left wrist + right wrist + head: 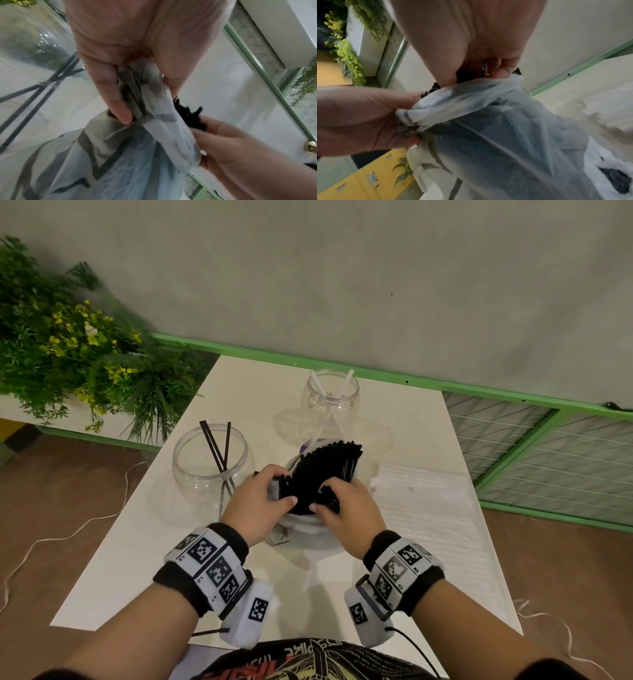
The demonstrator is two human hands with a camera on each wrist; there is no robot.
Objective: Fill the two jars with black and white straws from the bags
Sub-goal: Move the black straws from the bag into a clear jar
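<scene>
A thin translucent plastic bag (301, 525) full of black straws (325, 467) stands at the middle of the white table (137, 542). My left hand (263, 501) grips the bag's bunched rim (150, 97) on the left side. My right hand (342, 508) pinches a clump of black straws (462, 75) at the bag's mouth. The left clear jar (209, 463) holds a few black straws (217, 446). The far jar (330, 398) holds two white straws (344, 386). A bag of white straws (424, 498) lies flat to the right.
A green metal rail with wire mesh (548, 440) runs behind and to the right of the table. Leafy plants with yellow flowers (68, 344) stand at the back left. A white cable (68, 529) trails on the brown floor.
</scene>
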